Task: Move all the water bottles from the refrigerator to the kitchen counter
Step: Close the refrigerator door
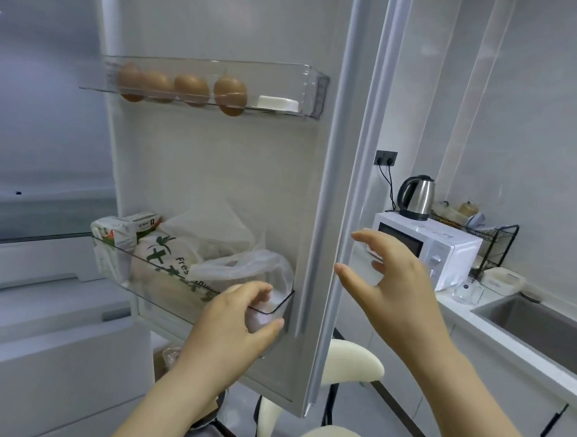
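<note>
Refrigerator door is seen standing open. The right corner of the lower door bin is gripped by the left hand, with fingers curled over the rim and the thumb pressed on the front wall. The right hand is held just beside the door's outer edge, fingers spread and loosely bent, nothing held.

Lower bin contents: two cartons at the left end, a green-printed bag, and clear plastic bags toward the right. Upper door shelf: four brown eggs in a row, a white block at the right.

Where the water bottles are cannot be told from this view.

Kitchen counter is seen at right; a microwave with a kettle on top is set at its far end, beside the sink.
</note>
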{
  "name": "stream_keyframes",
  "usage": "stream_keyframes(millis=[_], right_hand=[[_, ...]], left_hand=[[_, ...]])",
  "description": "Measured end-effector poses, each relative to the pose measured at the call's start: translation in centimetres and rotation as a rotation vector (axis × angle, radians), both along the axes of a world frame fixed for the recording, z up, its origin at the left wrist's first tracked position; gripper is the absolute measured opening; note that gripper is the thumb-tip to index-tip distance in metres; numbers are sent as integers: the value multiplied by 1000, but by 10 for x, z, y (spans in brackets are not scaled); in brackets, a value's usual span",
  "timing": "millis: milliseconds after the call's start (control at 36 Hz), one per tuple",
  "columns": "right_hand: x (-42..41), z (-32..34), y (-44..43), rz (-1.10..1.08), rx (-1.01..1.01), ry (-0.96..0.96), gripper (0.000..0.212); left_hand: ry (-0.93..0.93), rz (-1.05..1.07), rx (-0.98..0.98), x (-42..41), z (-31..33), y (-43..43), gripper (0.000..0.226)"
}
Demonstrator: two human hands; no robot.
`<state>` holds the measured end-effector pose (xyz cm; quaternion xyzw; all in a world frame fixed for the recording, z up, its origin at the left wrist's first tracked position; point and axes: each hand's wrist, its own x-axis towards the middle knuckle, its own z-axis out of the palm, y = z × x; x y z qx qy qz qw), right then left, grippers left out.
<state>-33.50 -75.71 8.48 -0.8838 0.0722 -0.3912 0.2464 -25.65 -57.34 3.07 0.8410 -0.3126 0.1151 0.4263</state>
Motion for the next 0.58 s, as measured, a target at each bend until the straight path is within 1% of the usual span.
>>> stream_keyframes(millis=[139, 333, 583], right_hand=[[10, -13, -19, 49, 13, 42, 53], [18, -25, -23, 120, 42, 82, 68], [14, -33, -10, 233, 63, 70, 75]], left_hand=[[-37, 91, 12, -3, -6, -12, 37], [-49, 177, -13, -10, -8, -11, 27], [-51, 250, -21, -21, -8, 9, 23]])
